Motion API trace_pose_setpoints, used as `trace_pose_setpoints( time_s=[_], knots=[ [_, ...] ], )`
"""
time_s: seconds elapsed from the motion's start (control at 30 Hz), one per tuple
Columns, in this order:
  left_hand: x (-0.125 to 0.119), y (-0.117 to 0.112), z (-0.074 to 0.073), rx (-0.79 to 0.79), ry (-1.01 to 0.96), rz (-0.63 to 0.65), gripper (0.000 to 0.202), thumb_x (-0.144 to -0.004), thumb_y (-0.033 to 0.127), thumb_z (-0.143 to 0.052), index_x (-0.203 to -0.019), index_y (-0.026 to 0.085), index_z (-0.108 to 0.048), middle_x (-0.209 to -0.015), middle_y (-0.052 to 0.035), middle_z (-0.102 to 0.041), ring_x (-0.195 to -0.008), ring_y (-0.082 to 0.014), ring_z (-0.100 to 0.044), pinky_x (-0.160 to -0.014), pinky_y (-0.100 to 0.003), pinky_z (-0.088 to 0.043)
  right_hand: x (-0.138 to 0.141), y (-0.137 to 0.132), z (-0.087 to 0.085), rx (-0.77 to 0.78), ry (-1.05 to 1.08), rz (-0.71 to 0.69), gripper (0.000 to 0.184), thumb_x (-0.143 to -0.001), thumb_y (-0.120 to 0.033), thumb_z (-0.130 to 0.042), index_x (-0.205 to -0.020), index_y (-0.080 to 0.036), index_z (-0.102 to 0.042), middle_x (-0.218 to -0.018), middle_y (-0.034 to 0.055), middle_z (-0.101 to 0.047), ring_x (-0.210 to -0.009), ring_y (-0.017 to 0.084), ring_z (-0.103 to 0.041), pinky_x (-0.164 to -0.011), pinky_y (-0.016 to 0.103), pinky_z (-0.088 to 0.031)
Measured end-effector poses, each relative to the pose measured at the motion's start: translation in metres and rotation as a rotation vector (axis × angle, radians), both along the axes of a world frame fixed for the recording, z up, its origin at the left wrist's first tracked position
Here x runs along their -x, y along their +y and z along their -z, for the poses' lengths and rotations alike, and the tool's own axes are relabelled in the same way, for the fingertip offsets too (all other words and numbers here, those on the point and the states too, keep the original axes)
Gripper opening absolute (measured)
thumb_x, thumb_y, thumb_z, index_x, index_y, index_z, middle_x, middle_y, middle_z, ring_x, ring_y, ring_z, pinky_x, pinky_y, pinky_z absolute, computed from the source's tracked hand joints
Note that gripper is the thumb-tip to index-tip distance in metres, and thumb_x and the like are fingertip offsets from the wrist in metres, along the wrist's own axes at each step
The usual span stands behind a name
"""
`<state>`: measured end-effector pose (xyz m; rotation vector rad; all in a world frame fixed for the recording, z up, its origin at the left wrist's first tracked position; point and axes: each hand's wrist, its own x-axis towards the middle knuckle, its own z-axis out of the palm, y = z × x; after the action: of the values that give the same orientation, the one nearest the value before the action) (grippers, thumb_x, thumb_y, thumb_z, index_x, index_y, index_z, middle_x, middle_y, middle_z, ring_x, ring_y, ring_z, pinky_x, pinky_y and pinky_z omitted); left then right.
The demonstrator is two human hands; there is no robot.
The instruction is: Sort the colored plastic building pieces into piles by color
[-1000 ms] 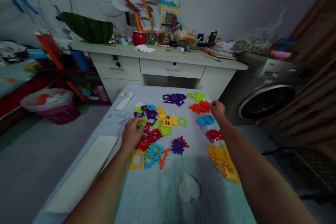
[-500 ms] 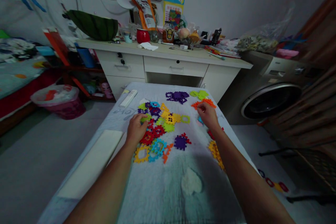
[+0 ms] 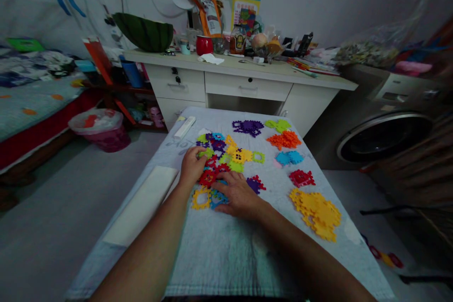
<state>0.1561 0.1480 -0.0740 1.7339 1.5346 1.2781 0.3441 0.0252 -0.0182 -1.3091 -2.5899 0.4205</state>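
Observation:
A mixed pile of toothed plastic building pieces lies on the cloth-covered table. On its left side my left hand has its fingers curled at a green piece, which shows at the fingertips. My right hand reaches across the front of the pile, fingers and thumb apart over a blue piece that it partly covers. Close to both hands are red pieces and a yellow frame piece. A purple piece is half hidden behind the right hand.
Sorted groups lie along the right: orange pieces, blue pieces, red pieces and yellow pieces. Purple pieces and green pieces lie at the back. A long white board rests along the left edge.
My right hand has left the orange group at the back right and come over to the blue pieces in the mixed pile. My left hand stays at the green piece. The view has shifted.

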Motion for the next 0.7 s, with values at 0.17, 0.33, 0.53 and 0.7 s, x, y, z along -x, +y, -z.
trace_pose_setpoints(
  time_s=[0.17, 0.33, 0.53, 0.7],
  knots=[
    [0.002, 0.004, 0.006, 0.015, -0.069, -0.01, 0.022, -0.074, 0.027, -0.059, -0.092, 0.022, -0.069, -0.107, -0.0059, -0.066, -0.105, -0.0235, -0.062, -0.099, -0.039, -0.048, -0.001, 0.005, 0.008, -0.076, -0.03, 0.243, 0.037, -0.09, -0.022, -0.062, -0.127, -0.027, -0.065, -0.143, 0.0094, -0.05, -0.128, 0.029, -0.04, -0.105, 0.046, -0.033],
    [0.002, 0.003, 0.006, 0.023, -0.129, -0.043, 0.023, -0.073, 0.026, -0.059, -0.093, 0.023, -0.069, -0.107, -0.0054, -0.066, -0.104, -0.0224, -0.062, -0.097, -0.038, -0.049, -0.001, 0.003, 0.009, -0.14, 0.035, 0.373, 0.035, -0.089, -0.011, -0.053, -0.119, -0.023, -0.067, -0.131, 0.0107, -0.055, -0.118, 0.027, -0.044, -0.1, 0.042, -0.034],
    [0.002, -0.001, 0.004, 0.046, -0.16, -0.037, 0.025, -0.074, 0.028, -0.059, -0.096, 0.022, -0.069, -0.107, -0.0056, -0.066, -0.103, -0.0217, -0.063, -0.096, -0.037, -0.05, -0.015, -0.004, -0.005, -0.03, 0.02, 0.133, 0.012, -0.078, -0.023, -0.066, -0.09, -0.019, -0.067, -0.103, 0.0074, -0.055, -0.1, 0.023, -0.045, -0.087, 0.036, -0.034],
    [0.003, -0.001, 0.002, 0.059, -0.174, -0.057, 0.025, -0.073, 0.029, -0.059, -0.094, 0.021, -0.069, -0.105, -0.0055, -0.066, -0.101, -0.0217, -0.063, -0.092, -0.036, -0.051, -0.022, -0.009, -0.01, 0.095, -0.047, -0.002, 0.041, -0.072, -0.02, -0.069, -0.113, -0.022, -0.067, -0.107, 0.0071, -0.053, -0.098, 0.022, -0.043, -0.086, 0.037, -0.033]
  ],
)
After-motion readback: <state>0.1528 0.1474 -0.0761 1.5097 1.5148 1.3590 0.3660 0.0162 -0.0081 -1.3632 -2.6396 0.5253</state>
